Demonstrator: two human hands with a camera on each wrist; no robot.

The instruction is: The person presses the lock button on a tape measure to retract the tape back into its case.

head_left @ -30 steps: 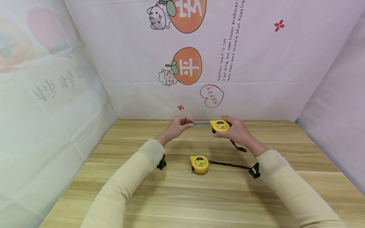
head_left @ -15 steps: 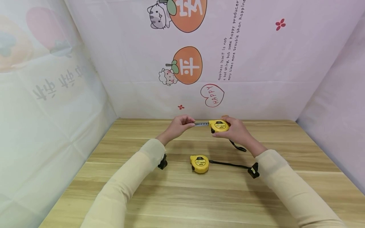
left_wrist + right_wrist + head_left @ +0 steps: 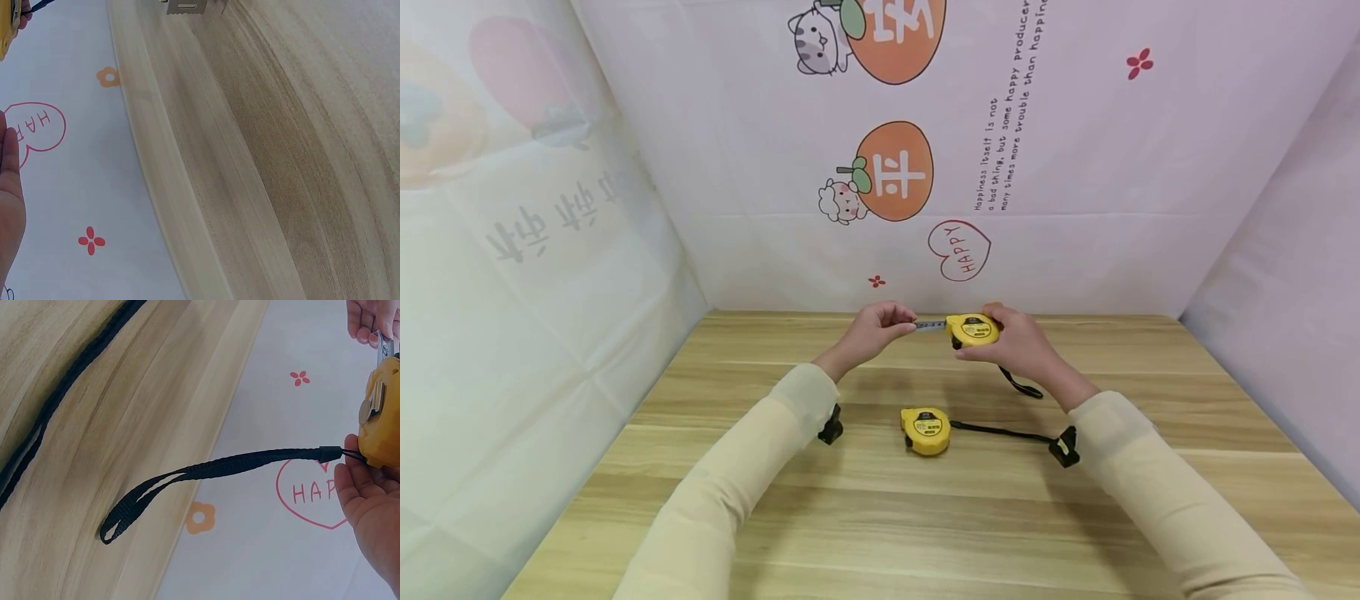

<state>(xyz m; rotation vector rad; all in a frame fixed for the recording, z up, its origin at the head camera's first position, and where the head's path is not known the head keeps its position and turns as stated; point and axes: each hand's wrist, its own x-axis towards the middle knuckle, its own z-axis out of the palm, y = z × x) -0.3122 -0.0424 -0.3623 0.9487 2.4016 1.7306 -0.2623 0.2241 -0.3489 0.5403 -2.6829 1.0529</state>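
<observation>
My right hand point(image 3: 1021, 340) grips a yellow tape measure point(image 3: 973, 330) above the back of the table. A short length of its blade point(image 3: 931, 325) sticks out to the left, numbers showing. At the blade's end, my left hand point(image 3: 874, 330) pinches the tip between thumb and fingers. In the right wrist view, a black wrist strap point(image 3: 244, 464) hangs from the case. Only part of the left hand point(image 3: 9, 200) shows at the edge of the left wrist view. A second yellow tape measure point(image 3: 927, 431) lies on the table between the forearms, its blade hidden inside.
The second tape's black strap point(image 3: 1000, 431) stretches right across the wooden table point(image 3: 880, 525) toward the right wrist camera point(image 3: 1064, 447). Another wrist camera point(image 3: 831, 425) sits under the left cuff. A printed white cloth point(image 3: 760, 167) rises behind the table.
The tape measure in my right hand has moved slightly left toward my left hand. The exposed blade has become shorter. The second tape measure stays in place.
</observation>
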